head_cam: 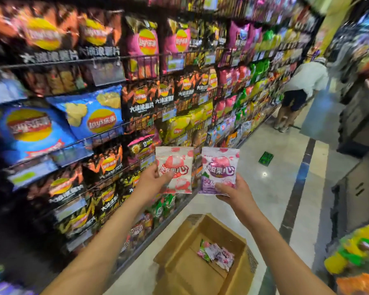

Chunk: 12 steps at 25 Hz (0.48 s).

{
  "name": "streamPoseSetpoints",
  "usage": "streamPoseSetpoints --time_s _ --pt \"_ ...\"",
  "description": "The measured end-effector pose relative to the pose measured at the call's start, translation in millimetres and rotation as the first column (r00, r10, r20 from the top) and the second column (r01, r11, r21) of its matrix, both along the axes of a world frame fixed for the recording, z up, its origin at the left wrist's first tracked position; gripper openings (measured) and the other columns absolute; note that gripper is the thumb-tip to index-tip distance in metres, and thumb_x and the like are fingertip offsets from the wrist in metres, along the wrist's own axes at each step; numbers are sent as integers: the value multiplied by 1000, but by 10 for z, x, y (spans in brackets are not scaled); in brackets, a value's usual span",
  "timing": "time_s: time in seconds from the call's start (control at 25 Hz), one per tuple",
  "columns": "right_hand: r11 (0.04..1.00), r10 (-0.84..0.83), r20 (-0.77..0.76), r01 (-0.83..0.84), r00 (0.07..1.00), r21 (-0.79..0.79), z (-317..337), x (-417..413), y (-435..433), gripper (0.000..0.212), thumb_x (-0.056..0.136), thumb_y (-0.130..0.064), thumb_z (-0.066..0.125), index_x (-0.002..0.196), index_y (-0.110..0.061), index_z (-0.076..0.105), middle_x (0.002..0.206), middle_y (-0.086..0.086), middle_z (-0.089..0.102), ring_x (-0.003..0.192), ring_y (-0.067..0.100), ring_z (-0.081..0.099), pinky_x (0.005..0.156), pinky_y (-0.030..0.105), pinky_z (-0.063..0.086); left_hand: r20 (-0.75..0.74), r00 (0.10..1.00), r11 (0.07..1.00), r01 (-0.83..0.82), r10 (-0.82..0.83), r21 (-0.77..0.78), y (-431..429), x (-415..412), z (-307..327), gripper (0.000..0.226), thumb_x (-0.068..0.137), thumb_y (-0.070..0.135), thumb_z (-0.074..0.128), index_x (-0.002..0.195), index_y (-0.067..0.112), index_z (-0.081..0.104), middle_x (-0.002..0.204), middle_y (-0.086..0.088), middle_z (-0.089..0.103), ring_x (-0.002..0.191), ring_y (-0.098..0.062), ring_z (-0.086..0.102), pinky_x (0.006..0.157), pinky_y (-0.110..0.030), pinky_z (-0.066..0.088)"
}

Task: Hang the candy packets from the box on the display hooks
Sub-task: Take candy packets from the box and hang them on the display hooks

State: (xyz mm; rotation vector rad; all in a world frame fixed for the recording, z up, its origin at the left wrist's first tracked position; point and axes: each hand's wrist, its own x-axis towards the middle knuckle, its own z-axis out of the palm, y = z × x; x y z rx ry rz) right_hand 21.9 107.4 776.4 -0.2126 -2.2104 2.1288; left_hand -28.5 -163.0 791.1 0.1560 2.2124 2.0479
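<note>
Glossy foil under both sets of fingers: the left hand (pixel 152 177) pinches a white-and-pink candy packet (pixel 175 169) by its lower left edge, thumb over the front, fingers (pixel 166 177) closed on it; the right hand (pixel 230 191) is closed the same way on the bottom of a purple candy packet (pixel 219 170), thumb across its lower corner. Both packets are held upright, side by side and just apart, at arm's length over the aisle floor (pixel 264 188). Below and between the forearms sits the open cardboard box (pixel 179 248), with a small heap of remaining packets (pixel 216 254) in its far right corner; most of the box bottom is bare. To the left, wire shelves (pixel 107 133) carry crisp bags (pixel 90 116). Further down the aisle a person (pixel 300 92) bends toward the shelving. Display hooks: none that I can make out with certainty, since the frame is blurred by motion and the shelf fronts look like wire rails, not pegs. Step in hand, as I judge it: packets lifted from the box, two flavours being sorted or carried toward their hanging spot. Next move calls for finding the right hook for each flavour, turning the packet's top hole toward the hook tip, and probably serving one hand at a time.
</note>
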Motion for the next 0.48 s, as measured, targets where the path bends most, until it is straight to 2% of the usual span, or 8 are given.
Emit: streamPoseSetpoints --time_s 0.04,0.08,0.16,0.24,0.32,0.36,0.4,0.48 --pt "1000 19 -11 -19 1000 -4 49 102 -87 52 83 -19 79 130 -18 57 113 2 78 102 24 75 74 28 58 -12 1000 1000 -23 23 -8 -86 125 10 61 82 60 81 133 35 62 100 -15 68 93 -44 68 79 -50 59" --pt "999 45 -17 -45 999 -9 65 177 -149 49 85 -15 79 129 -17 58 113 2 78 100 23 75 72 26 59 -22 1000 1000 -23 23 -3 -167 243 18 57 77 65 82 125 41 65 97 -15 68 90 -42 68 78 -50 59" --pt "996 88 -21 -89 996 -18 104 384 -307 46 88 -14 79 129 -18 58 114 3 77 98 20 76 74 28 60 -28 996 997 -79 79 -2 -310 657 197 23 90 47 78 107 41 64 73 8 64 71 -14 64 63 -28 52" --pt "991 132 -29 -133 991 -21 166 629 -488 64 78 -31 86 134 -22 56 123 4 74 105 21 74 86 40 62 -53 994 994 -100 98 -37 -459 1032 299 21 100 24 70 106 40 59 58 24 61 56 6 59 55 -14 47" --pt "981 191 -20 -191 981 -31 218 826 -679 99 59 -51 94 143 -25 50 133 3 69 115 25 70 98 49 58 -65 987 986 -150 145 -73 -636 1373 371 23 98 26 73 117 37 65 78 22 73 72 1 69 66 -24 59" --pt "974 223 -35 -224 974 -26 238 898 -780 101 57 -54 95 144 -27 50 133 1 69 117 25 69 101 52 56 -64 982 980 -184 179 -81 -750 1537 409 25 96 29 75 119 36 67 94 16 77 84 -9 74 75 -34 63" --pt "969 245 -42 -246 969 -29 268 959 -877 91 62 -50 93 141 -29 52 130 -2 71 116 24 69 103 53 55 -66 976 974 -213 207 -83 -849 1678 458 25 96 28 75 119 35 68 105 10 78 94 -16 75 81 -38 62" --pt "958 282 -48 -284 958 -38 381 1099 -1099 63 81 -32 85 137 -30 56 124 -4 73 114 23 71 103 54 54 -85 960 960 -272 266 -72 -1041 1941 569 26 96 23 75 121 30 69 113 7 79 104 -19 75 90 -45 62"
